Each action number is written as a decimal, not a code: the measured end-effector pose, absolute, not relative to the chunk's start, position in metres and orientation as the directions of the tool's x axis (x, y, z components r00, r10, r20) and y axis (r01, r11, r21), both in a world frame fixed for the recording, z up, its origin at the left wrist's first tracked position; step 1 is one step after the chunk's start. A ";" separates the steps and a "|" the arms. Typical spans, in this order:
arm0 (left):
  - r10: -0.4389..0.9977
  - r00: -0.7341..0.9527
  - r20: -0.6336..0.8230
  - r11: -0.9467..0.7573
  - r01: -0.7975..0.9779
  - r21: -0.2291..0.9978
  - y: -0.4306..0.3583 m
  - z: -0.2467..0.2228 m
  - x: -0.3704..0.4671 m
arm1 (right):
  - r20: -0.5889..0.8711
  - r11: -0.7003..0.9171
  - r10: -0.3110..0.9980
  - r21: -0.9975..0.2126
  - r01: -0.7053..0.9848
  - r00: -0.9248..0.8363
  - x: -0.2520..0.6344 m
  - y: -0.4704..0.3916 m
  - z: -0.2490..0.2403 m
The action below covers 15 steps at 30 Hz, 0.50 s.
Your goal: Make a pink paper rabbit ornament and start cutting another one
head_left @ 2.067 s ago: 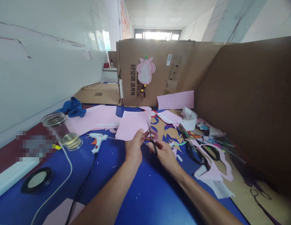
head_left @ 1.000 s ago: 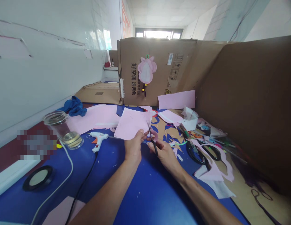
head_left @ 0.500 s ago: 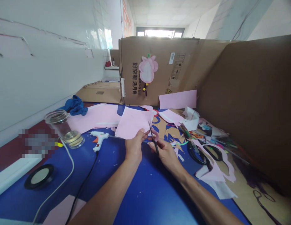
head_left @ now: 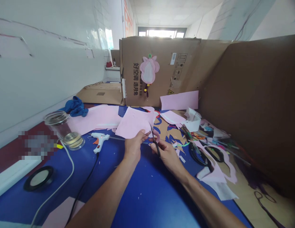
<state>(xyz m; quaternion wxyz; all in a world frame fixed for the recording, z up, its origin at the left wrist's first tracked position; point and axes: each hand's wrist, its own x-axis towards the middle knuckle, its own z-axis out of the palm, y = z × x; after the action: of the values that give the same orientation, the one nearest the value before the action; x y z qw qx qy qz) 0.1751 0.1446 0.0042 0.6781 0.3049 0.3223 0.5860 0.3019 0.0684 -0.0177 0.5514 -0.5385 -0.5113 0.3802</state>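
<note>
My left hand (head_left: pixel 136 145) pinches the near edge of a pink sheet (head_left: pixel 134 122), thumb on top, and holds it above the blue table. Black-handled scissors (head_left: pixel 155 142) are in my right hand (head_left: pixel 165 152), their blades pointing away from me at the sheet's right edge. A narrow curved pink strip (head_left: pixel 157 135) hangs beside the blades. Whether the blades are fully closed is too small to tell. Left of my left hand lies a white glue gun (head_left: pixel 100 141) with an orange trigger.
A glass jar (head_left: pixel 71 137), black tape roll (head_left: pixel 39 178) and blue cloth (head_left: pixel 75 107) are at left. Pink and cardboard scraps, white paper (head_left: pixel 193 120) and large black scissors (head_left: pixel 199 155) lie right. Cardboard walls (head_left: pixel 161 69) enclose the back and right; a pink felt-like ornament (head_left: pixel 148 71) hangs there.
My left hand and the pink sheet have shifted slightly left, and the sheet has turned a little. The scissors stay at its right edge. The whole view has drifted slightly.
</note>
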 end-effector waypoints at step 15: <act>0.989 0.118 -0.092 0.144 -0.588 0.796 0.145 0.006 0.174 | 0.159 0.125 0.969 -0.975 0.184 0.186 0.305 0.067 -0.010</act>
<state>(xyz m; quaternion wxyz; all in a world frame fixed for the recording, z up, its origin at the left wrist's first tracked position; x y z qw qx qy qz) 0.1737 0.1446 0.0060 0.6821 0.3061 0.3269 0.5781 0.3050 0.0674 -0.0104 0.5377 -0.5514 -0.5228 0.3654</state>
